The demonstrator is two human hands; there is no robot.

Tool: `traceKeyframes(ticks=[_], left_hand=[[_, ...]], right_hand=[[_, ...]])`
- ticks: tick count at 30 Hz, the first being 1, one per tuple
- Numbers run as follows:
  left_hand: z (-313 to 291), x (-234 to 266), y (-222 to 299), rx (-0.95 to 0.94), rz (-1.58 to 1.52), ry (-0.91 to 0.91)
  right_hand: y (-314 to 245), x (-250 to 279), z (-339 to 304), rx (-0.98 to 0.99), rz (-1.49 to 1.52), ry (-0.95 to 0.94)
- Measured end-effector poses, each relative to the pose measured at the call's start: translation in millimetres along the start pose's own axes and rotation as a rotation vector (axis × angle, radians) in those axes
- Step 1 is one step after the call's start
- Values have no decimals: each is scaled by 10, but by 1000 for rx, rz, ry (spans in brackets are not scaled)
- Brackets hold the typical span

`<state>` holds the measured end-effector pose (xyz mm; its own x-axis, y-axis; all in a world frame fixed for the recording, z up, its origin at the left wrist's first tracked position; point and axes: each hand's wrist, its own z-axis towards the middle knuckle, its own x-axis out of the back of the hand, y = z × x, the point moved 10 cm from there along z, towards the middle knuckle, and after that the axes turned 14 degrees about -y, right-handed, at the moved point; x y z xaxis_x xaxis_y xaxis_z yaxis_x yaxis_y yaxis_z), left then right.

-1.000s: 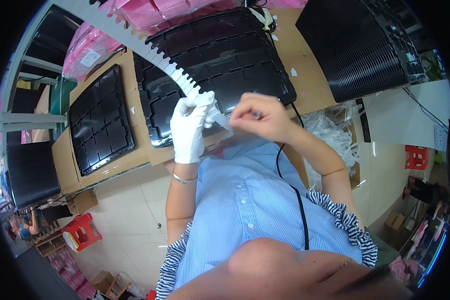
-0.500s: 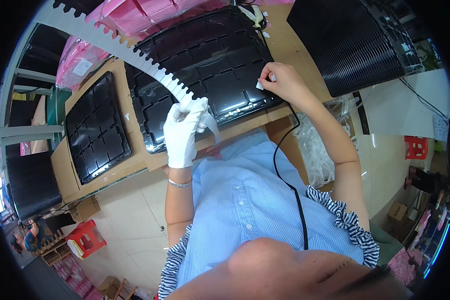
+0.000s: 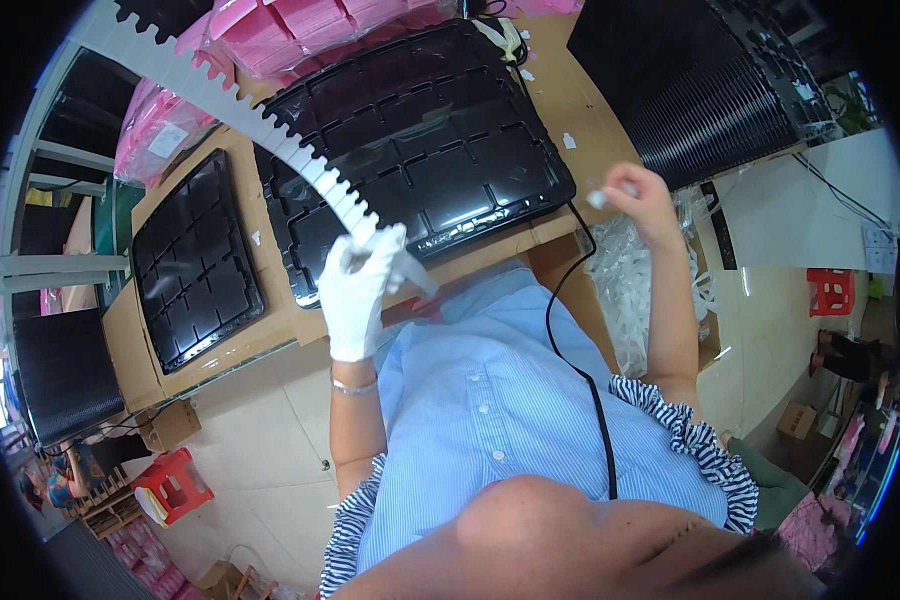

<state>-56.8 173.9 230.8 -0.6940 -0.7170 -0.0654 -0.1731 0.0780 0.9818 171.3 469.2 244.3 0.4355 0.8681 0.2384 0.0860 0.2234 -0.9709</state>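
My left hand (image 3: 355, 305), in a white glove, is closed on the lower end of a long white strip (image 3: 295, 152) with a notched edge. This strip rises to the upper left across a black plastic tray (image 3: 460, 185) with moulded compartments; a short end hangs below my fingers. Off the tray's right corner is my bare right hand (image 3: 646, 207), its fingers pinched on a small white piece (image 3: 597, 199), somewhat blurred.
A smaller black tray (image 3: 195, 265) lies on cardboard at left. Stacked black trays (image 3: 710, 110) stand at right. Pink wrapped packs (image 3: 300, 35) sit behind. Beneath the right forearm is a box of clear plastic scraps (image 3: 625, 295). A black cable (image 3: 558, 345) runs down my front.
My right hand has moved right and slightly nearer, away from the tray, carrying the small white piece. My left hand has shifted slightly nearer with the strip.
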Motion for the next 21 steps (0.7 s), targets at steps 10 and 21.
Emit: traceKeyframes(ticks=[10, 21], left_hand=[[-674, 697, -377, -6, 506, 116], [-841, 991, -168, 199, 982, -230]], right_hand=[[1936, 862, -2077, -1594, -961, 13], [-1832, -1039, 1228, 655, -627, -281]])
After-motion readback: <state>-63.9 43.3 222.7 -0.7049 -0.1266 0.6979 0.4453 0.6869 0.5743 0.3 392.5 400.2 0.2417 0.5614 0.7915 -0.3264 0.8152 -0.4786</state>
